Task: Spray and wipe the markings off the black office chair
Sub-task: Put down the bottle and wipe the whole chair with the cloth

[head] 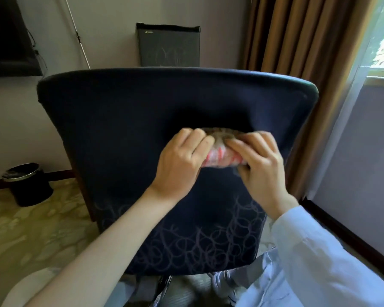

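The back of the black office chair (124,120) fills the middle of the head view. Pale looping scribbles (200,242) cover its lower part; the upper part looks plain dark. My left hand (180,160) and my right hand (259,165) both grip a bunched cloth with red and white pattern (220,156), pressed against the chair back at mid height. The hands hide most of the cloth. No spray bottle is in view.
A black bin with a metal rim (27,185) stands on the floor at left. A small dark cabinet with scribbles (167,46) stands against the far wall. Brown curtains (297,36) and a window are at right. A dark screen (7,36) hangs top left.
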The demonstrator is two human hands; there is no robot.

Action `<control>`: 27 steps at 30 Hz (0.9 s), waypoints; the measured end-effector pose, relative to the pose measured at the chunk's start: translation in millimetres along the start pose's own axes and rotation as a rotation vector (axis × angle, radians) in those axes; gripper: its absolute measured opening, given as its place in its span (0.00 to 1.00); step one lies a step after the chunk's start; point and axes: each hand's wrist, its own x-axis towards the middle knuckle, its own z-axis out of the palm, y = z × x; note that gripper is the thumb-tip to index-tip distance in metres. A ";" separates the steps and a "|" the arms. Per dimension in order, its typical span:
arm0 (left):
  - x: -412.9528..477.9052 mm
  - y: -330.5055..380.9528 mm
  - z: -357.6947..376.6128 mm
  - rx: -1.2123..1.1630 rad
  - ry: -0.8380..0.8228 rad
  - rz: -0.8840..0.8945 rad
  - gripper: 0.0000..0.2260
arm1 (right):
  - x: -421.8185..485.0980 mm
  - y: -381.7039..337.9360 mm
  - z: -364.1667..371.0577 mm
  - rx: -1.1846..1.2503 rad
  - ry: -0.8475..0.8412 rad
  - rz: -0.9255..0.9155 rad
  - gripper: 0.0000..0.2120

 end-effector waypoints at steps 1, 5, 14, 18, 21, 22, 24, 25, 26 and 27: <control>-17.7 -1.6 5.7 0.000 -0.033 0.000 0.09 | -16.9 -3.7 10.7 0.016 -0.018 0.018 0.14; -87.9 -11.2 20.1 -0.035 -0.145 -0.044 0.09 | -75.0 -28.2 47.7 0.069 -0.075 0.057 0.11; -208.1 -5.2 21.9 -0.085 -0.424 -0.291 0.15 | -165.7 -75.2 92.1 0.114 -0.363 0.026 0.12; -182.0 8.2 16.0 -0.123 -0.395 -0.311 0.17 | -150.9 -65.8 73.8 0.144 -0.346 0.087 0.14; -103.0 22.3 16.4 -0.147 -0.228 -0.211 0.12 | -96.2 -31.2 29.0 0.112 -0.146 0.094 0.14; -71.0 29.7 16.9 -0.147 -0.168 -0.178 0.11 | -73.8 -14.5 10.1 0.084 -0.078 0.083 0.13; -6.6 47.6 18.6 -0.144 -0.052 -0.112 0.11 | -28.3 21.5 -29.2 0.014 0.010 0.053 0.11; 22.0 56.6 20.3 -0.138 -0.007 -0.083 0.11 | -8.3 38.9 -46.6 -0.022 0.035 0.037 0.10; 46.1 64.7 23.8 -0.130 0.022 -0.060 0.11 | 8.3 54.3 -61.1 -0.051 0.052 0.028 0.10; 63.8 71.2 28.2 -0.124 0.037 -0.048 0.11 | 20.4 67.0 -71.5 -0.069 0.057 0.023 0.11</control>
